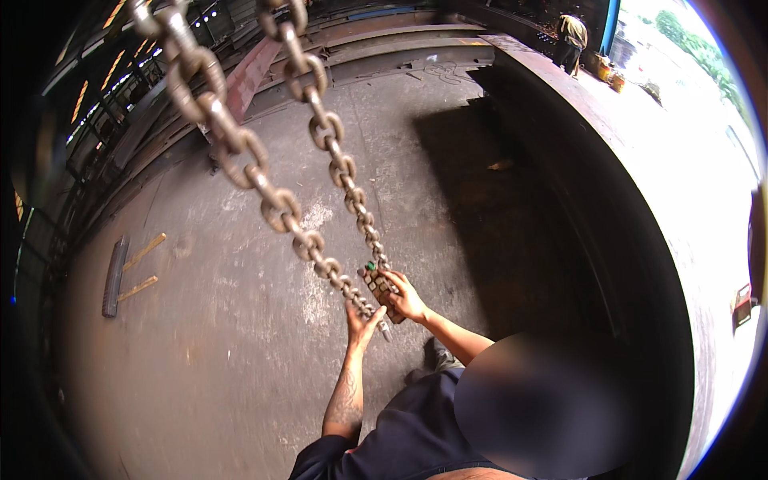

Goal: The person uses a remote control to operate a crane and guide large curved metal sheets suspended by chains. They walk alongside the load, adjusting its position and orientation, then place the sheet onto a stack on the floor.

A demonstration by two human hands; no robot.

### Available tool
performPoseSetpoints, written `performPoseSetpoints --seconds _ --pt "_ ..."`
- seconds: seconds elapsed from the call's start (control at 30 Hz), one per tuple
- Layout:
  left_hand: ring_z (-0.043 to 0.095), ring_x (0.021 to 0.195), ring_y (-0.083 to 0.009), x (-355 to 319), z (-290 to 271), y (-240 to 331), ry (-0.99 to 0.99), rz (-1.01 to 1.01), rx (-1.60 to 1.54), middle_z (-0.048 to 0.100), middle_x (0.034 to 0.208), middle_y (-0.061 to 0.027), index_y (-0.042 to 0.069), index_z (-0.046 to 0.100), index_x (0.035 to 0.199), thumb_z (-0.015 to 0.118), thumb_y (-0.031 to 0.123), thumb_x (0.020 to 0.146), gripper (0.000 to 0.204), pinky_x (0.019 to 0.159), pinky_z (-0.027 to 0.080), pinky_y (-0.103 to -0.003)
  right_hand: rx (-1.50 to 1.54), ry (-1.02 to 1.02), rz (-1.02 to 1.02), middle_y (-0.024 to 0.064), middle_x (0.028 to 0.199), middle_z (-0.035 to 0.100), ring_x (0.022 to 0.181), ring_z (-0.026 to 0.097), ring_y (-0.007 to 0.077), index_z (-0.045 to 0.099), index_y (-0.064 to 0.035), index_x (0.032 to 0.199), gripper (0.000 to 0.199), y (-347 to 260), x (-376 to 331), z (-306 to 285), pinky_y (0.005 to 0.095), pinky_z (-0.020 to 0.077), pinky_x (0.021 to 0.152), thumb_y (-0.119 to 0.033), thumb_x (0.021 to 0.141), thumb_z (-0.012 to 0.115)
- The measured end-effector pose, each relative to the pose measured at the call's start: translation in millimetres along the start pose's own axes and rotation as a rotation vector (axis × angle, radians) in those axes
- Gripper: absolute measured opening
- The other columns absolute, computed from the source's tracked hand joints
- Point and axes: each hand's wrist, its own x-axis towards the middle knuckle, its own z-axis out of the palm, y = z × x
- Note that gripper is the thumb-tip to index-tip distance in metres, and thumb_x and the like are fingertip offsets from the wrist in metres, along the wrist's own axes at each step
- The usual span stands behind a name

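Two heavy steel chains come down from the upper left, the nearer chain (280,210) left of the farther chain (342,170). My left hand (362,326) is closed around the low part of the nearer chain, and a short metal end hangs just past my fingers. A brownish push-button remote control (374,283), with pale square buttons and a green one at its top, is in my right hand (408,299). The farther chain runs down to that same hand; whether my fingers also grip it is hidden. Both hands are close together in front of my body.
Below lies a worn steel plate floor (240,352). On the left sits a dark ribbed bar (114,276) with two yellowish strips. Along the right runs a large steel beam (592,120); more beams (376,50) lie at the back. A person (572,40) bends over at the far right.
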Motion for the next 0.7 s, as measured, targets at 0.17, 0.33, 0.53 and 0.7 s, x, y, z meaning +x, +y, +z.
performPoseSetpoints --seconds 0.17,0.33,0.53,0.7 --pt "0.023 0.141 -0.0383 8.2 -8.0 61.0 0.448 0.477 0.302 0.021 0.152 -0.0243 -0.001 0.009 0.149 0.089 0.028 0.065 0.120 0.116 0.017 -0.054 -0.158 -0.444 -0.265 0.0211 0.143 0.039 0.134 0.037 0.0415 0.049 -0.0163 0.137 0.056 -11.9 18.0 -16.5 0.0478 0.0399 0.107 -0.011 0.084 0.067" --pt "0.025 0.140 -0.0385 57.8 0.5 68.7 0.781 0.463 0.381 0.024 0.151 -0.0246 -0.002 0.014 0.149 0.089 0.023 0.068 0.113 0.115 0.020 -0.056 -0.516 -0.792 -0.013 0.0201 0.117 0.061 0.112 0.057 0.0396 0.059 -0.0083 0.124 0.059 47.1 22.0 -58.8 0.0444 0.0478 0.096 -0.029 0.071 0.075" --pt "0.040 0.131 -0.0395 116.9 -32.0 85.1 1.119 0.197 0.396 0.033 0.144 -0.0301 -0.007 0.018 0.145 0.079 0.034 0.080 0.098 0.108 0.033 -0.053 -0.796 -0.865 0.650 0.0138 0.098 0.071 0.096 0.066 0.0332 0.072 -0.0097 0.101 0.049 260.3 -5.5 -160.6 0.0411 0.0522 0.082 -0.047 0.069 0.072" --pt "0.052 0.120 -0.0384 159.3 -92.8 99.8 1.375 0.183 0.385 0.047 0.133 -0.0298 -0.011 0.033 0.135 0.078 0.032 0.081 0.083 0.103 0.041 -0.049 -0.650 -0.370 1.371 0.0081 0.114 0.069 0.106 0.067 0.0252 0.067 -0.0148 0.118 0.044 345.0 -60.6 -247.4 0.0366 0.0536 0.086 -0.041 0.083 0.059"
